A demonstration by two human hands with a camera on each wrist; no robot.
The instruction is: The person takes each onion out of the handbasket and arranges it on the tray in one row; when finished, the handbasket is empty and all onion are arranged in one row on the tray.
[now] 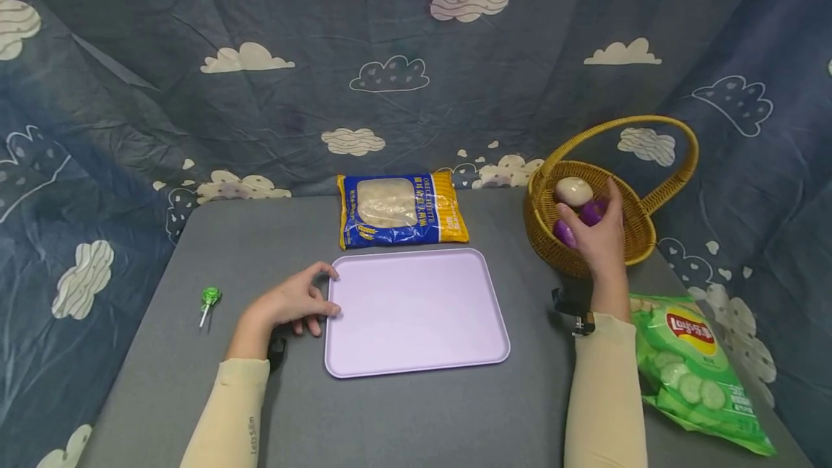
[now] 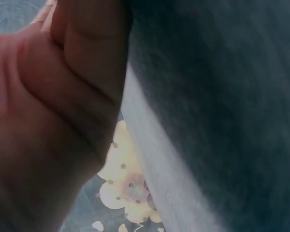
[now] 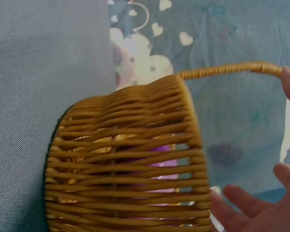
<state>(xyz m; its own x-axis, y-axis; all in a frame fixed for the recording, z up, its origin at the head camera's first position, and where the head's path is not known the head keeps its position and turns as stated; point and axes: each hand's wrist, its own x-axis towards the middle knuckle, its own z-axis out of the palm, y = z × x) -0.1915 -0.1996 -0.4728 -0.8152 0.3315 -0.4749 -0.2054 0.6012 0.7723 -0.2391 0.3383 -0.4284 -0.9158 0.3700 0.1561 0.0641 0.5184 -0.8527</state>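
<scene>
My left hand point(image 1: 290, 302) is at the left side of a pale lilac tray point(image 1: 416, 313), thumb and a fingertip touching its rim. In the left wrist view the palm point(image 2: 43, 106) fills the left part, and its fingertips are out of sight. Over a wicker basket point(image 1: 559, 255) my right hand point(image 1: 599, 235) reaches in from the front, thumb and fingers spread apart. Inside the basket lie a whitish rounded thing point(image 1: 573, 192) and shiny purple things point(image 1: 565, 234), partly covered by the hand. Through the weave in the right wrist view, some purple point(image 3: 159, 169) shows beside the fingers point(image 3: 246, 200).
Behind the tray lies a blue and yellow bag of orecchiette pasta point(image 1: 403, 209). A green lollipop point(image 1: 210, 298) is on the grey table point(image 1: 390, 425) at the left. A green bag of Lay's chips point(image 1: 698, 370) lies at the right. The basket's tall handle point(image 1: 617, 123) arches above it.
</scene>
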